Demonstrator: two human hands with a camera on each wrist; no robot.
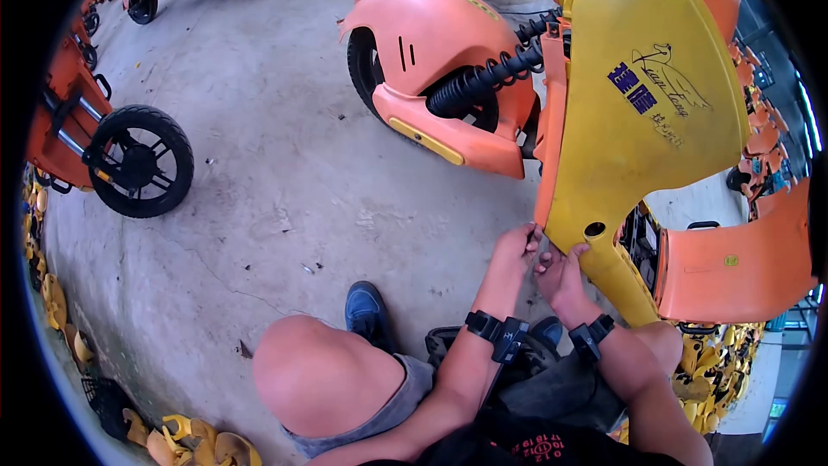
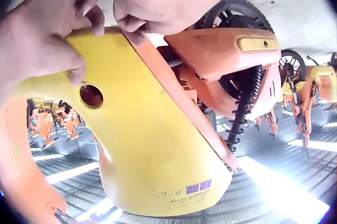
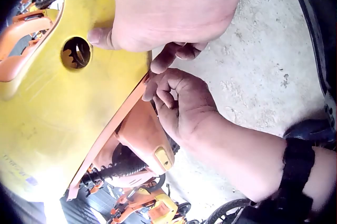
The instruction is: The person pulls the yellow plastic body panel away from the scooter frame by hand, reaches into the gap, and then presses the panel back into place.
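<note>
A big yellow panel [image 1: 647, 95] with a round hole and dark lettering stands edge-on to an orange strip [image 1: 554, 121]. At the strip's lower end my left hand [image 1: 517, 243] pinches its edge, thumb and index close together in the right wrist view, where the strip [image 3: 113, 124] runs down from them. Beside it my right hand [image 1: 561, 280] holds the corner of the panel [image 3: 47, 87]; its thumb lies on the yellow face by the hole and the other fingers curl beyond the edge. Whether a small part is between the fingertips is hidden.
An orange rear body [image 1: 435, 30] with a wheel and black spring adjoins the strip. To the right is an orange cover [image 1: 733, 272]. Another scooter's wheel [image 1: 141, 160] stands at left on the concrete floor [image 1: 259, 121]. Yellow parts [image 1: 716, 380] lie piled at lower right.
</note>
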